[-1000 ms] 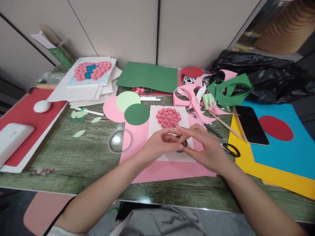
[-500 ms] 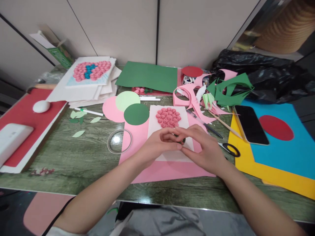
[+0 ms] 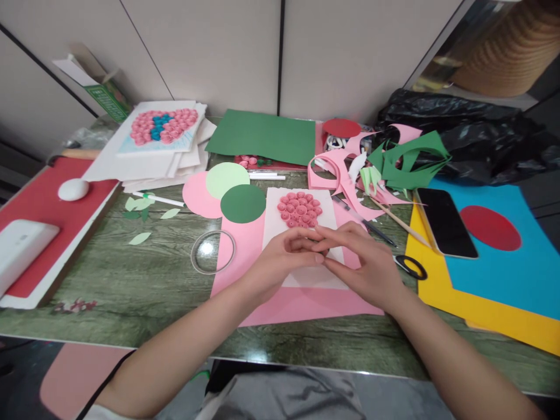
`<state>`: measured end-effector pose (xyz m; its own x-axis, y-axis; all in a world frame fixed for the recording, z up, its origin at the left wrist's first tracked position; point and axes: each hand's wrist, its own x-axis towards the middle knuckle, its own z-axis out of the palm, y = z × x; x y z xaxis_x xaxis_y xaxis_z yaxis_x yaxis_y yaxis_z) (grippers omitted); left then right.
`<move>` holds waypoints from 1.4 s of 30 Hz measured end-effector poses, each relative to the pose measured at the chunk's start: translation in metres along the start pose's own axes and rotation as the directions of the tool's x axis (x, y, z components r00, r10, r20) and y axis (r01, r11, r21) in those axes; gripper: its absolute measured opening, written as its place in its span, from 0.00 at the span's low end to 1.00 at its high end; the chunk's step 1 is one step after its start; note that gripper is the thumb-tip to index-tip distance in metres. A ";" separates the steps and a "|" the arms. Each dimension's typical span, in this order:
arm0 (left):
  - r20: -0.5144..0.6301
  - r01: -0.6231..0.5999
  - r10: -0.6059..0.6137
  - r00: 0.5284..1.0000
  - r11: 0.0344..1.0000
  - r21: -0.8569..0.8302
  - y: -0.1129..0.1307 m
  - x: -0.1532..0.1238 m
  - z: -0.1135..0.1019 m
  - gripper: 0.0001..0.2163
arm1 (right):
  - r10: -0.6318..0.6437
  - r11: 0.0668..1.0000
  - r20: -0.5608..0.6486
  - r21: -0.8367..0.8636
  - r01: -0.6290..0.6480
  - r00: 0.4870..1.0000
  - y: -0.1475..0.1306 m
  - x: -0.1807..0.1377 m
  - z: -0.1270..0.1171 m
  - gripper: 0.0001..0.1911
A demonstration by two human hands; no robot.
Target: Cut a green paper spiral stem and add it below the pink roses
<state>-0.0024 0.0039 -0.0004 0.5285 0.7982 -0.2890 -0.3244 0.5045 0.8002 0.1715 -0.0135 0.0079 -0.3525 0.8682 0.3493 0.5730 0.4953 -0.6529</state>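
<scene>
My left hand (image 3: pixel 286 254) and my right hand (image 3: pixel 365 259) meet at the fingertips over a white card (image 3: pixel 273 216). Both are closed in a pinch around a small dark green piece (image 3: pixel 325 252), mostly hidden by the fingers; its shape cannot be made out. Just beyond the fingers, a cluster of pink rolled-paper flowers (image 3: pixel 300 209) covers the upper part of the card. The card lies on a sheet of pink paper (image 3: pixel 306 306). To the left are a dark green paper circle (image 3: pixel 242 203), a light green circle (image 3: pixel 227 179) and a roll of tape (image 3: pixel 192 254).
Scissors (image 3: pixel 413 267), a pen (image 3: pixel 380 232) and a phone (image 3: pixel 450 221) lie to the right, with blue paper (image 3: pixel 503 280) and yellow paper (image 3: pixel 437 291). Pink paper scraps (image 3: pixel 326 169) and green scraps (image 3: pixel 413 157) are heaped behind. Paper leaves (image 3: pixel 140 238) lie left.
My fingers have closed further over the dark green piece, so less of it shows. Both hands stay at nearly the same spot above the card.
</scene>
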 end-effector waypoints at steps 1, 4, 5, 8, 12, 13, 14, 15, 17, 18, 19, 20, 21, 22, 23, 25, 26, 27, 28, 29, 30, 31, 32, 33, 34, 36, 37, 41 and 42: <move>-0.012 0.005 -0.005 1.000 1.000 -0.030 -0.001 0.000 0.000 0.13 | -0.004 1.000 -0.039 -0.006 0.004 0.999 0.001 -0.001 0.002 0.29; -0.036 0.028 -0.032 0.999 0.994 -0.105 -0.004 0.001 0.001 0.14 | -0.026 1.000 -0.117 -0.010 0.025 0.993 0.002 -0.002 0.006 0.30; -0.047 0.032 -0.038 0.998 0.992 -0.120 -0.005 0.001 0.001 0.14 | -0.033 0.999 -0.130 -0.012 0.032 0.991 0.003 -0.003 0.008 0.31; -0.076 0.026 -0.036 0.996 0.991 -0.131 -0.008 0.001 0.001 0.14 | -0.049 0.999 -0.146 -0.017 0.047 0.988 0.004 -0.004 0.010 0.31; -0.061 0.015 -0.022 0.998 0.994 -0.107 -0.008 0.001 0.001 0.12 | -0.047 0.999 -0.130 0.004 0.048 0.990 0.003 -0.003 0.008 0.31; -0.066 0.022 -0.028 0.997 0.995 -0.094 -0.008 0.001 0.001 0.13 | -0.041 0.999 -0.125 0.009 0.042 0.991 0.003 -0.002 0.007 0.31; -0.074 0.030 -0.036 0.997 0.996 -0.080 -0.007 0.001 0.001 0.13 | -0.035 0.999 -0.116 0.014 0.037 0.993 0.003 -0.002 0.006 0.31; -0.082 0.037 -0.042 0.996 0.997 -0.068 -0.006 0.002 0.000 0.14 | -0.030 0.999 -0.105 0.015 0.032 0.994 0.002 -0.001 0.004 0.31; -0.082 0.045 -0.048 0.995 0.998 -0.048 -0.004 0.002 0.000 0.14 | -0.029 0.999 -0.080 0.012 0.030 0.996 0.001 0.000 0.002 0.31; -0.074 0.045 -0.048 0.996 0.998 -0.042 -0.003 0.002 -0.001 0.14 | -0.029 0.999 -0.065 0.010 0.030 0.997 0.001 0.000 0.001 0.30; -0.063 0.045 -0.047 0.997 0.998 -0.038 -0.003 0.002 -0.001 0.14 | -0.028 1.000 -0.045 0.007 0.029 0.999 0.001 0.001 0.000 0.30; -0.052 0.043 -0.045 0.998 0.998 -0.034 -0.002 0.002 -0.001 0.14 | -0.026 1.000 -0.022 0.006 0.026 0.999 0.001 0.001 0.000 0.30; -0.041 0.040 -0.041 0.998 0.999 -0.027 -0.002 0.002 -0.001 0.14 | -0.026 1.000 0.003 0.007 0.026 1.000 0.001 0.001 -0.001 0.30; -0.031 0.037 -0.037 0.999 0.999 -0.015 -0.001 0.002 -0.001 0.13 | -0.026 1.000 0.033 0.010 0.025 0.999 0.001 0.001 -0.001 0.30; -0.020 0.031 -0.031 0.999 1.000 0.001 -0.001 0.002 -0.001 0.13 | -0.022 1.000 0.067 0.012 0.022 0.998 0.001 0.001 -0.002 0.29; -0.014 0.026 -0.025 1.000 0.998 0.050 0.001 0.001 0.000 0.12 | -0.009 1.000 0.125 0.011 0.008 0.992 0.002 0.000 -0.002 0.28; -0.022 0.028 -0.026 0.999 0.996 0.080 0.001 0.001 0.000 0.11 | -0.002 1.000 0.145 0.007 0.001 0.990 0.002 0.000 -0.002 0.28; -0.033 0.031 -0.027 0.999 0.994 0.108 0.002 0.001 0.001 0.11 | 0.002 1.000 0.157 0.003 -0.002 0.988 0.002 0.000 -0.001 0.27; -0.044 0.030 -0.025 0.999 0.991 0.130 0.002 0.000 0.001 0.10 | 0.000 1.000 0.162 0.002 -0.001 0.987 0.003 0.000 -0.001 0.27; -0.051 0.025 -0.018 0.999 0.989 0.146 0.002 0.000 0.002 0.10 | -0.006 1.000 0.165 0.005 0.005 0.986 0.003 0.000 0.000 0.26; -0.050 0.013 -0.006 0.999 0.988 0.153 0.002 0.000 0.002 0.09 | -0.012 1.000 0.166 0.010 0.011 0.986 0.004 0.000 0.000 0.26; -0.046 -0.005 0.012 0.999 0.989 0.148 0.002 0.000 0.002 0.09 | -0.013 1.000 0.163 0.014 0.011 0.986 0.004 0.000 0.001 0.26; -0.043 -0.022 0.028 0.999 0.991 0.131 0.001 0.000 0.002 0.09 | -0.011 1.000 0.151 0.016 0.008 0.988 0.005 0.001 0.001 0.25; -0.040 -0.035 0.040 0.998 0.994 0.106 0.001 0.000 0.002 0.10 | -0.004 1.000 0.130 0.013 0.003 0.992 0.005 0.001 0.002 0.25; -0.038 -0.046 0.048 0.998 0.996 0.075 0.000 0.000 0.002 0.11 | 0.003 1.000 0.103 0.006 -0.004 0.995 0.005 0.001 0.002 0.25; -0.033 -0.047 0.048 0.998 0.999 0.019 0.000 0.000 0.001 0.11 | 0.007 1.000 0.053 -0.008 -0.007 0.999 0.006 0.001 0.002 0.25; -0.033 -0.039 0.039 0.999 0.999 0.002 -0.001 0.000 0.001 0.11 | 0.005 1.000 0.038 -0.013 -0.004 0.999 0.006 0.000 0.002 0.26; -0.049 -0.013 0.012 0.999 1.000 -0.006 -0.001 0.001 0.001 0.09 | -0.005 1.000 0.029 -0.001 0.005 1.000 0.007 -0.001 0.005 0.27; -0.050 -0.015 0.014 0.999 1.000 -0.008 -0.001 0.001 0.001 0.09 | -0.005 1.000 0.032 0.001 0.005 0.999 0.007 -0.002 0.006 0.27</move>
<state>-0.0003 0.0035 -0.0012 0.4836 0.8210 -0.3034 -0.3386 0.4952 0.8001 0.1719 -0.0115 -0.0012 -0.3788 0.8645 0.3304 0.5705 0.4992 -0.6522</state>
